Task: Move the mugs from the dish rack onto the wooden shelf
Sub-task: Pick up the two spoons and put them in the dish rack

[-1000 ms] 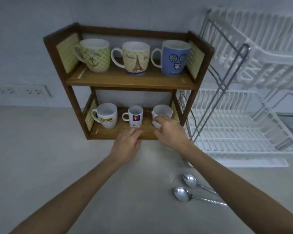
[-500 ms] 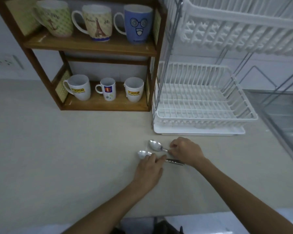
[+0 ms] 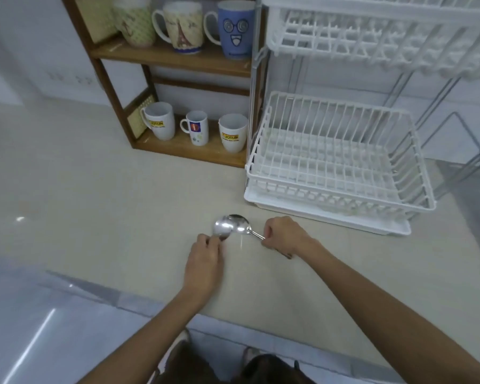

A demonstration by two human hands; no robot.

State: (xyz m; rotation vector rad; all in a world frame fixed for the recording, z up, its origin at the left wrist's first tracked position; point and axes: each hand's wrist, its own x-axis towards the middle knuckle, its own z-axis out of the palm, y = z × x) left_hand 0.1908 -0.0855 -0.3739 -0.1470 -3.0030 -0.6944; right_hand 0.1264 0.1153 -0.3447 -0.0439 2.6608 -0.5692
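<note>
The wooden shelf holds three tall mugs on its upper board: a green patterned one, an Eiffel-tower one and a blue face mug. Three white mugs stand on the lower board. The white dish rack holds no mugs. On the counter, my right hand is closed on the handle of a metal spoon. My left hand pinches a second spoon, whose bowl overlaps the first.
The rack's upper white basket hangs over the lower one. A wall socket strip sits to the shelf's left. The counter's front edge runs just under my forearms, with the floor and my feet below.
My hands left the lower shelf's mugs and came down to the two spoons on the counter. Both spoons have been taken hold of, their bowls now overlapping. The view tilted down and right.
</note>
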